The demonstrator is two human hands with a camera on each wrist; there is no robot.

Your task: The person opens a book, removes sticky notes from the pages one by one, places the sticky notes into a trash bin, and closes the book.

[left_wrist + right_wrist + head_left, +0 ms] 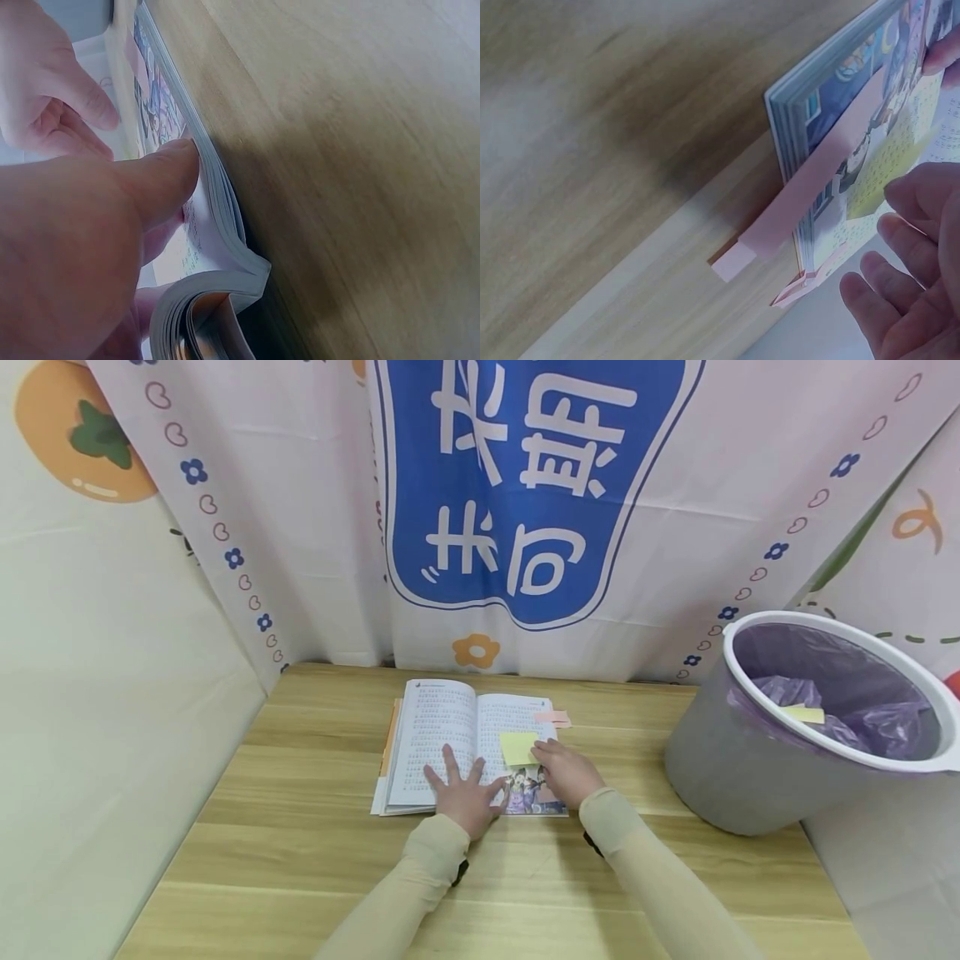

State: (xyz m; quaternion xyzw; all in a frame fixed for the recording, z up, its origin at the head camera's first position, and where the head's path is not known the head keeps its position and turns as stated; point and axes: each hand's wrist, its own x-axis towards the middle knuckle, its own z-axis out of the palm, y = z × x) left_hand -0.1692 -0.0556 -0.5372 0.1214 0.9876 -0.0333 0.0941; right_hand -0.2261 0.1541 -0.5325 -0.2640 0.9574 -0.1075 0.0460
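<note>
Pages of an open paperback [442, 727] lie face up on the wood-grain tabletop [300, 843], near its far edge. Their gutter runs away from the person, headers toward the curtain [330, 527]; the spread's long axis crosses left to right. The left hand [465, 802] rests near the lower gutter, fingers spread wide. The right hand [566, 772] has bent fingers at the right edge of a yellow sticky note [517, 748], just above a colour illustration [519, 785]; whether they pinch it, I cannot tell. Pink strips [552, 718] stick out rightward past the page edge. Right of the book stands a grey bin [720, 768], yellow paper [804, 714] inside its liner [892, 731].
</note>
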